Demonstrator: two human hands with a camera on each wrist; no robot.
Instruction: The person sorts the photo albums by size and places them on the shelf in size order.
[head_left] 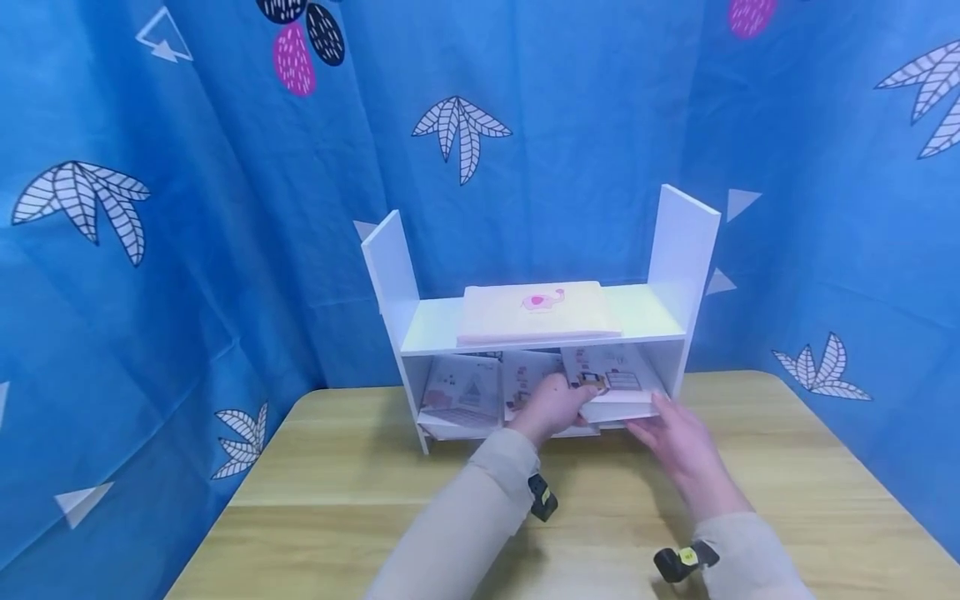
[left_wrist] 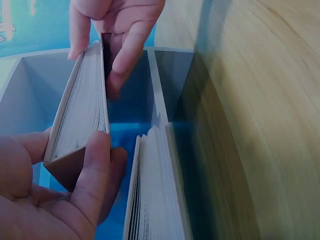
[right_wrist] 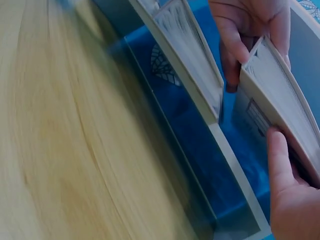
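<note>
Both hands grip a thick white book [head_left: 618,379] with small printed pictures on its cover, at the right end of the white shelf's [head_left: 540,344] lower level. My left hand [head_left: 553,406] holds its left side, thumb on the cover. On the opposite side, my right hand [head_left: 678,437] has its fingers around the edge. In the left wrist view the held book [left_wrist: 82,105] shows its page edges between the two hands. Two similar books, a left one [head_left: 465,387] and a middle one [head_left: 521,371], lean back in the lower level.
A flat, pale item with a pink elephant [head_left: 542,300] lies on the upper board. White side panels [head_left: 682,250] rise at both ends of the shelf. It stands on a wooden table [head_left: 337,492], before a blue patterned curtain [head_left: 585,167].
</note>
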